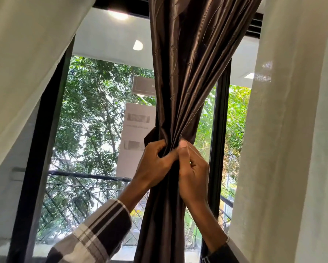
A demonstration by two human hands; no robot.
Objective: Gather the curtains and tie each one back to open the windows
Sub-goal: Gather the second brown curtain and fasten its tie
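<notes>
Head view: brown curtain [186, 73] gathered into one tight bunch in the middle of the window [94, 120], hanging from the dark rail [121, 6] above and pinched to a narrow waist, so that glass shows on either side. Left hand [155, 160] clenched round the bunch from the left, fingers curled into the folds, seemingly to keep the pleats from spreading. Right hand [192, 166] wrapped round the same waist from the right, thumb up against the fabric, touching the left hand, likely to hold the gather firm while a tie is worked. A dark flap [150, 134] sticking out just left of the waist, possibly the end of a tie-back or a fold of the same cloth; cannot tell which. No knot or fastened band visible, so tying judged not yet finished. Pale sheer curtains [22, 63] already swept out to both sides, the right one [292, 130] hanging near the right forearm. Beyond the glass, a balcony railing [87, 177] and green trees [94, 88]. Checked sleeve [102, 232] on the left arm.
</notes>
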